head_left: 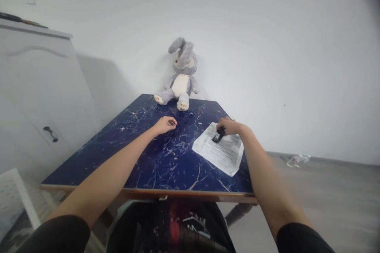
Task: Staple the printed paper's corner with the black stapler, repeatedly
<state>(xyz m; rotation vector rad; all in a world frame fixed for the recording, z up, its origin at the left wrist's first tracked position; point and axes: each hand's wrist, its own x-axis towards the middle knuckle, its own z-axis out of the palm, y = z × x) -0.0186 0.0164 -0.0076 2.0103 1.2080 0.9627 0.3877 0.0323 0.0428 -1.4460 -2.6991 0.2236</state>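
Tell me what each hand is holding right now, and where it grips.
The right hand pinches a small black stapler-like object by its far end, over the printed paper sheet. The left hand holds nothing visible.

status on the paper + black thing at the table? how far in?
Early. Done: the printed sheet lies flat on the blue marble table. In hand: the right hand grips a small black object, possibly a stapler, at the sheet's far edge. The left hand rests loosely curled on the table, empty. Left: no visible change to the sheet.

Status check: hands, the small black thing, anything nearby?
Left hand curled, on table. Right hand on black object atop paper. Plush rabbit beyond.
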